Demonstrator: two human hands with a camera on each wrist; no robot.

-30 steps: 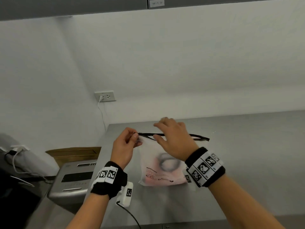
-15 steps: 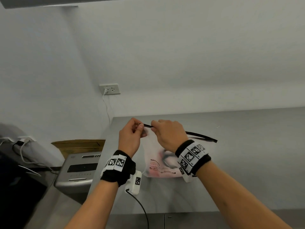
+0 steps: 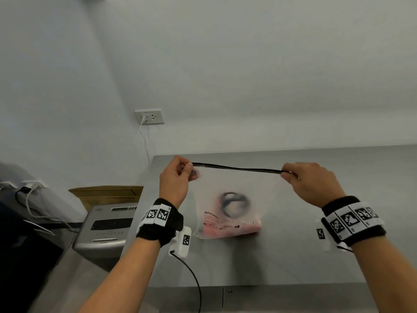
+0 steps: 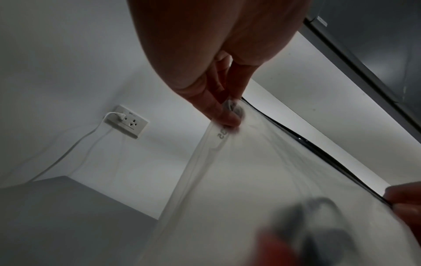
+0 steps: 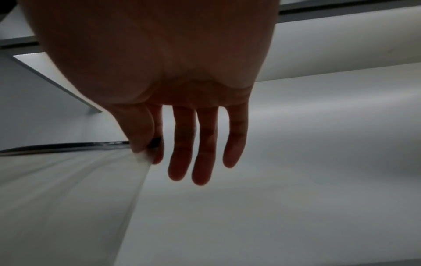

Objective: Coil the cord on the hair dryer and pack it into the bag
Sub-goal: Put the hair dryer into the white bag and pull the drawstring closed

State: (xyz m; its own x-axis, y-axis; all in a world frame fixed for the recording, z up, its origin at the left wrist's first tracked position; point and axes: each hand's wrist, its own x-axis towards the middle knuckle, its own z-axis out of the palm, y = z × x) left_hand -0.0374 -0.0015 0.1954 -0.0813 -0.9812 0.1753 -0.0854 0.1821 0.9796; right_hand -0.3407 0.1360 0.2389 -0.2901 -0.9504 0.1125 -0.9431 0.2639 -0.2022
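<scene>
- The left hand [image 3: 174, 179] pinches the left end of the bag's black zip strip [image 3: 237, 168] between thumb and curled fingers.
- The right hand [image 3: 309, 182] pinches the right end of that strip with thumb and forefinger; its other three fingers [image 5: 182, 144] hang straight and free.
- The frosted bag [image 3: 232, 199] hangs upright between the hands, its bottom edge on the grey table [image 3: 316, 256], near the table's left side.
- Inside the bag, a pink hair dryer [image 3: 228, 230] lies at the bottom, with the dark coiled cord [image 3: 234, 204] showing blurred through the plastic above it.
- A wall socket [image 3: 150, 116] with a white plug sits on the far wall, left of the table.
</scene>
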